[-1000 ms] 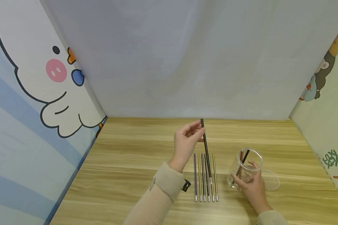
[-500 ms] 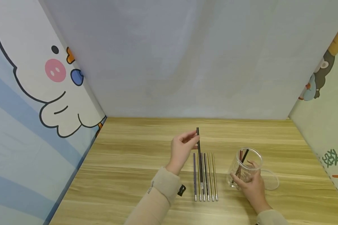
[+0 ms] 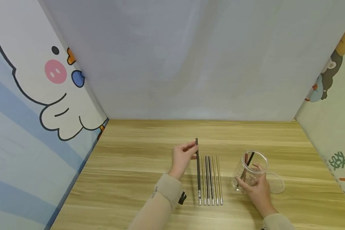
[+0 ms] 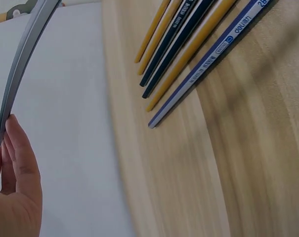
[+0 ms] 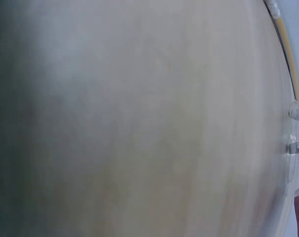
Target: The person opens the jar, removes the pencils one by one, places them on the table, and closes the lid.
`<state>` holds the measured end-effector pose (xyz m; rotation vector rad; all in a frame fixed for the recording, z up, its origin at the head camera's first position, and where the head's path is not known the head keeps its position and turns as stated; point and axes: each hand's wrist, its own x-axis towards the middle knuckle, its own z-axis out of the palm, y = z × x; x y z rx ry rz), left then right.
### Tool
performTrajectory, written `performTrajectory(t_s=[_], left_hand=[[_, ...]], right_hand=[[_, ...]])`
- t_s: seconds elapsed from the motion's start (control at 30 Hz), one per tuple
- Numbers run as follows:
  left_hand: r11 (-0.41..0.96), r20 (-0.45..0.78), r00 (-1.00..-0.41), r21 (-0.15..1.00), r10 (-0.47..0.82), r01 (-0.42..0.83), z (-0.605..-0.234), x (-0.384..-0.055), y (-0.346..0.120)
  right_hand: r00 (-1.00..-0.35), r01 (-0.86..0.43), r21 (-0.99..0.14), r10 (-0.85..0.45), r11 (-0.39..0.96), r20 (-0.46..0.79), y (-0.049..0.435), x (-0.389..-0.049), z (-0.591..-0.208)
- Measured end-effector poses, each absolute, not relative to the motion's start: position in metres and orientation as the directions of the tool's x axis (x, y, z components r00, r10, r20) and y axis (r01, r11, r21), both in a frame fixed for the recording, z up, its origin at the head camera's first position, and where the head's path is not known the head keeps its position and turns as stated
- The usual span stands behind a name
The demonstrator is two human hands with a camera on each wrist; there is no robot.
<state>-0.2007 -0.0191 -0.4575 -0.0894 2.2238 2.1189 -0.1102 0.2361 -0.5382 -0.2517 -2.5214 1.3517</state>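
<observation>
Tabletop (image 3: 132,166): six pencils (image 4: 178,49) flat, one jar (image 3: 249,176)

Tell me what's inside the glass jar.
A reddish pencil and a black pencil lean inside the glass jar. The right hand covers part of its lower side, so anything hidden directly behind the hand cannot be seen.

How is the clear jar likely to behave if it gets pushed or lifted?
The jar is probably stiff: it looks undented where the right hand grips it. Its clear shine suggests glass or hard plastic, so it may be slippery and perhaps breakable. The pencils lean inside, so they would likely slide if it tilted.
</observation>
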Motion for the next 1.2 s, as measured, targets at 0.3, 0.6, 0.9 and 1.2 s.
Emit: performTrajectory(t_s=[0.3, 0.6, 0.9, 1.2], left_hand=[[0.078, -0.137, -0.991, 0.987, -0.008, -0.137, -0.477, -0.201, -0.017], [0.110, -0.198, -0.980, 0.974, -0.015, -0.198, -0.496, -0.202, -0.014], [0.146, -0.248, -0.968, 0.957, -0.043, -0.251, -0.504, -0.204, -0.013], [0.187, -0.283, -0.956, 0.938, -0.077, -0.292, -0.514, -0.209, -0.013]], right_hand=[[-0.950, 0.063, -0.827, 0.287, 0.559, 0.122, 0.238, -0.110, -0.537], [-0.950, 0.066, -0.818, 0.287, 0.571, 0.124, 0.237, -0.109, -0.535], [-0.952, 0.074, -0.821, 0.284, 0.567, 0.110, 0.238, -0.108, -0.534], [-0.950, 0.066, -0.817, 0.286, 0.573, 0.124, 0.237, -0.108, -0.535]])
